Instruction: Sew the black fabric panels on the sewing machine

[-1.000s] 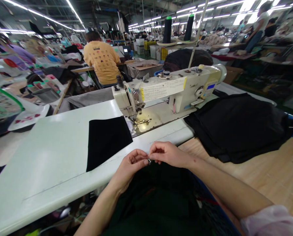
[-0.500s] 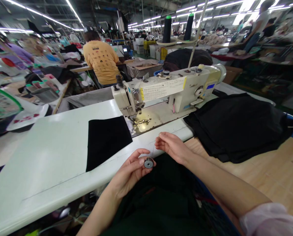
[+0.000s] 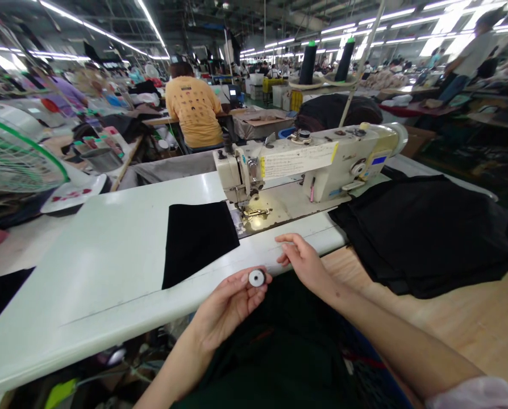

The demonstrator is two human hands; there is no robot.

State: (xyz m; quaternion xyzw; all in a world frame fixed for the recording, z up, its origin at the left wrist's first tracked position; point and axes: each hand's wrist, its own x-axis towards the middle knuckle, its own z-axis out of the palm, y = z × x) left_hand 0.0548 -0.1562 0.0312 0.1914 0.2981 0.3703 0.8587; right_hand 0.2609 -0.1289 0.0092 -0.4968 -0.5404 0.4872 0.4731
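Observation:
A small round metal bobbin (image 3: 256, 278) is held between the thumb and fingers of my left hand (image 3: 232, 301), just in front of the white table's edge. To its right and slightly higher is my right hand (image 3: 300, 258), fingers bent and apart, with no object visible in it. A thread between the hands cannot be made out. Beyond both hands stands the sewing machine (image 3: 313, 165), its needle area lit. A black fabric piece (image 3: 198, 241) lies flat on the white table (image 3: 117, 244), left of the needle plate.
Stacked black fabric (image 3: 428, 227) covers part of the wooden surface (image 3: 462, 324) at the right. A green-rimmed fan (image 3: 19, 153) stands at the left. Behind the machine are thread cones (image 3: 308, 63) and a seated person in a yellow shirt (image 3: 192, 108).
The view has shifted left. My left fingers have closed more around the bobbin, whose flat face is turned more towards me. My right hand's index finger is now more extended.

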